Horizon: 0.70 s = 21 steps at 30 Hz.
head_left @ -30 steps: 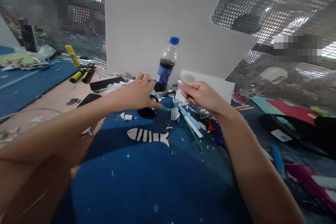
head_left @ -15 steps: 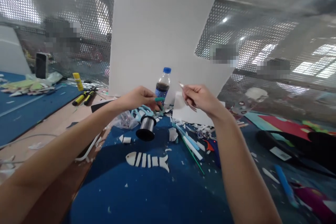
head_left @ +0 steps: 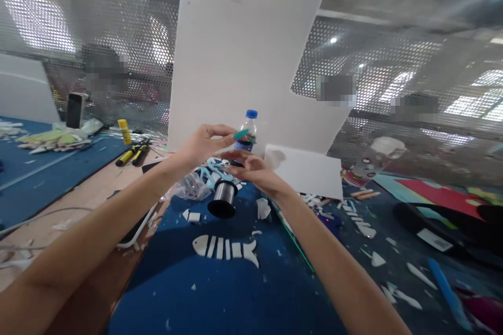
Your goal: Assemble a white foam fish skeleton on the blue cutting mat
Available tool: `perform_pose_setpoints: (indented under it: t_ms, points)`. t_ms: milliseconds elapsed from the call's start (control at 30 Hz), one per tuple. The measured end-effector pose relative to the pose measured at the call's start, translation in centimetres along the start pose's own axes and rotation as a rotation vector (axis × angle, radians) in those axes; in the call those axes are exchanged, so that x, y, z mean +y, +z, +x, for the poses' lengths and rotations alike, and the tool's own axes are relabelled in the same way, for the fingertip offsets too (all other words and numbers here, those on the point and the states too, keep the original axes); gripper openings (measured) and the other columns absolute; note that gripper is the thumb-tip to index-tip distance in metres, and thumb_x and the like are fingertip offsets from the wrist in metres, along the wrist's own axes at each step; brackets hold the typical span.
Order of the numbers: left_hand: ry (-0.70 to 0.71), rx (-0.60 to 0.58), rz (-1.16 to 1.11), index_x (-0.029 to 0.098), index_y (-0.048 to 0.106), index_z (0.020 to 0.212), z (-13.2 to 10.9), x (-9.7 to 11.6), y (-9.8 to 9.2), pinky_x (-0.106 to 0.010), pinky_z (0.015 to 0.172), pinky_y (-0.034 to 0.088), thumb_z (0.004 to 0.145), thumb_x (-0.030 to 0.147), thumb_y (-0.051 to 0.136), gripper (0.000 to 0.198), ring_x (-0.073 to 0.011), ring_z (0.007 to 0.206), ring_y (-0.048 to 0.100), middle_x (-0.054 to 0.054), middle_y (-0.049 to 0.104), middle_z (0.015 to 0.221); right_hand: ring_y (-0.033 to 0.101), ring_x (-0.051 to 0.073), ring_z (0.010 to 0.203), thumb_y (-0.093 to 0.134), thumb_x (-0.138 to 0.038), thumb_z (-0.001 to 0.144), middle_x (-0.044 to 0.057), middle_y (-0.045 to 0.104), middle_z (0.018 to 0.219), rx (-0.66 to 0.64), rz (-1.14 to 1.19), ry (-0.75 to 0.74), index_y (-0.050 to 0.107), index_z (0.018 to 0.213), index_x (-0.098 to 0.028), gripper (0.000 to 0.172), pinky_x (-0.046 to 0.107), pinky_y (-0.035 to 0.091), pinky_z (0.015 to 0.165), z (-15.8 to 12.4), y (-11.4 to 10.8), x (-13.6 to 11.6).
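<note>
My left hand (head_left: 214, 141) is raised in front of a bottle (head_left: 251, 124) with a blue cap. Its thumb and fingers are pressed together, and a long teal fingernail shows at the thumb. Anything thin between the fingertips cannot be made out. Just below and to the right, my right hand (head_left: 249, 165) reaches leftward with its fingers apart. Under the hands a black-flanged spool of silvery, thread-like line (head_left: 225, 194) stands on the blue mat (head_left: 220, 298). Nearer to me lie white cut pieces in a fish-skeleton shape (head_left: 226, 248).
Light-blue scissors (head_left: 212, 175) and a plastic bag (head_left: 190, 187) lie behind the spool. Yellow-black pliers (head_left: 133, 153) and a glue stick (head_left: 124, 132) are at left. A white board (head_left: 243, 63) stands at the back. White scraps, a clear cup (head_left: 373, 159) and a blue strip (head_left: 448, 293) are at right.
My right hand has moved left and down, from a pinch apart to just beneath my left hand. My left hand has risen slightly. The camera view has tilted up a little.
</note>
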<state>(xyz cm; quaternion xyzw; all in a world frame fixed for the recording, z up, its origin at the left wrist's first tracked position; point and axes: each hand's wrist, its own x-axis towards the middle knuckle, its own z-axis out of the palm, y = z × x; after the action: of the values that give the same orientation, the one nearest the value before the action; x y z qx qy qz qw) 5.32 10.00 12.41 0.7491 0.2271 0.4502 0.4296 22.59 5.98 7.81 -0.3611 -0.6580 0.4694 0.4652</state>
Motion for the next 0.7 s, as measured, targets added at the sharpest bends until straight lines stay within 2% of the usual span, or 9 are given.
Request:
perform_pose_setpoints:
  t_ms: [67, 200, 267, 367, 500, 600, 700]
  points:
    - [0.015, 0.040, -0.003, 0.020, 0.076, 0.084, 0.0, 0.1, -0.2, -0.026, 0.083, 0.045, 0.078, 0.027, 0.065, 0.014, -0.0151, 0.094, 0.063, -0.004, 0.074, 0.097, 0.062, 0.021, 0.107, 0.077, -0.036, 0.069, 0.006, 0.069, 0.111, -0.071, 0.038, 0.006, 0.067, 0.098, -0.022, 0.033, 0.040, 0.048, 0.095, 0.1, 1.1, 0.4]
    - [0.009, 0.141, 0.001, 0.019, 0.076, 0.087, 0.7, -0.5, -1.0, -0.026, 0.076, 0.045, 0.078, 0.032, 0.066, 0.019, -0.0143, 0.087, 0.063, -0.005, 0.075, 0.094, 0.065, 0.014, 0.074, 0.074, -0.036, 0.074, 0.002, 0.072, 0.078, -0.086, 0.077, 0.032, 0.067, 0.079, -0.019, 0.019, 0.033, 0.051, 0.078, 0.3, 1.7, 0.3]
    - [-0.004, 0.187, 0.013, 0.019, 0.075, 0.090, 1.1, -1.1, -1.7, -0.026, 0.074, 0.045, 0.079, 0.035, 0.064, 0.022, -0.0143, 0.086, 0.063, -0.006, 0.075, 0.095, 0.063, 0.013, 0.065, 0.075, -0.038, 0.073, 0.001, 0.069, 0.066, -0.073, 0.090, 0.049, 0.066, 0.069, -0.017, 0.023, 0.030, 0.050, 0.070, 0.4, 1.4, 0.3]
    - [-0.030, 0.220, 0.053, 0.018, 0.076, 0.087, 1.8, -2.1, -2.9, -0.026, 0.070, 0.044, 0.078, 0.039, 0.066, 0.025, -0.0147, 0.082, 0.063, -0.008, 0.075, 0.091, 0.063, 0.013, 0.062, 0.078, -0.043, 0.068, 0.000, 0.065, 0.058, -0.029, 0.137, 0.067, 0.065, 0.065, -0.016, 0.030, 0.028, 0.050, 0.064, 0.6, 0.7, 0.6]
    - [-0.065, 0.185, 0.126, 0.017, 0.076, 0.076, 2.4, -4.2, -4.0, -0.026, 0.066, 0.045, 0.070, 0.040, 0.073, 0.024, -0.0140, 0.071, 0.061, -0.007, 0.075, 0.076, 0.059, 0.011, 0.054, 0.078, -0.048, 0.067, -0.004, 0.059, 0.051, 0.075, 0.259, 0.084, 0.065, 0.068, -0.017, 0.034, 0.029, 0.054, 0.067, 0.8, 0.1, 1.5]
    - [-0.077, 0.137, 0.174, 0.016, 0.076, 0.076, 2.7, -6.1, -4.2, -0.026, 0.065, 0.046, 0.070, 0.037, 0.073, 0.022, -0.0139, 0.067, 0.061, -0.007, 0.074, 0.071, 0.058, 0.011, 0.057, 0.075, -0.051, 0.069, -0.007, 0.054, 0.050, 0.163, 0.383, 0.086, 0.062, 0.068, -0.020, 0.033, 0.029, 0.056, 0.069, 0.9, -0.2, 1.9]
    - [-0.071, 0.061, 0.210, 0.015, 0.076, 0.079, 2.7, -7.3, -4.0, -0.026, 0.061, 0.047, 0.070, 0.036, 0.073, 0.023, -0.0140, 0.064, 0.062, -0.008, 0.074, 0.071, 0.058, 0.010, 0.059, 0.068, -0.046, 0.079, -0.006, 0.060, 0.058, 0.242, 0.473, 0.086, 0.062, 0.071, -0.023, 0.026, 0.026, 0.056, 0.069, 1.0, -0.7, 2.1]
